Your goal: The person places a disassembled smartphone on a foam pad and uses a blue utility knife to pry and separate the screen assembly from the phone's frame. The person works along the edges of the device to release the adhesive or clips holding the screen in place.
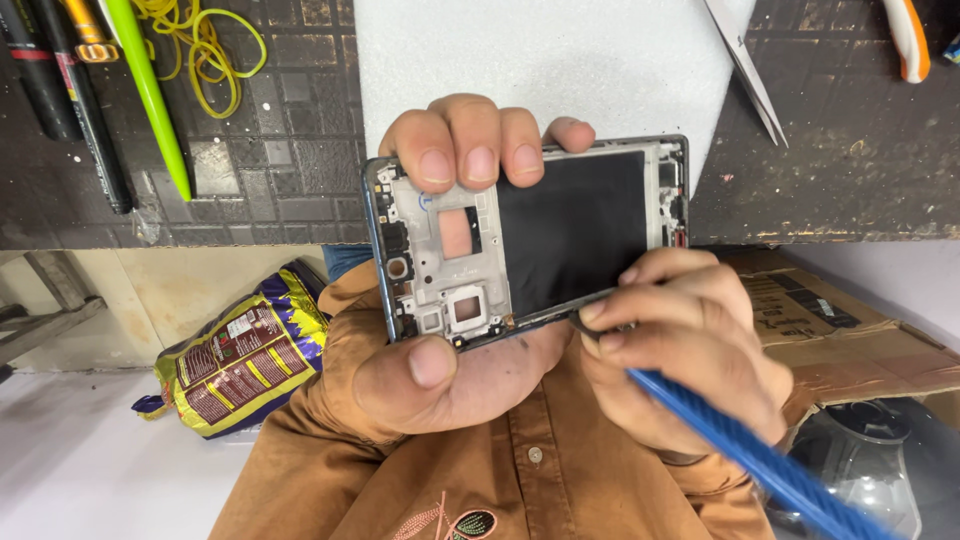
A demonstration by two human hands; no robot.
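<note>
Blue-handled tool (760,460) pinched in our right hand (680,340) | left hand (450,250) clamped phone frame (530,240) | we judged shallow, steady prying along edge best.

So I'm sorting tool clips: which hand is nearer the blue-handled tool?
Right. The right hand grips the blue-handled tool, with its tip at the lower edge of the opened phone frame. The left hand holds the frame's other end, apart from the tool.

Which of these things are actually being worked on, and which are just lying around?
In use:
- opened phone frame, gripped by the left hand
- blue-handled tool, held by the right hand against the frame's edge

Lying about:
- yellow rubber bands
- green pen
- scissors
- snack packet
- cardboard
</note>
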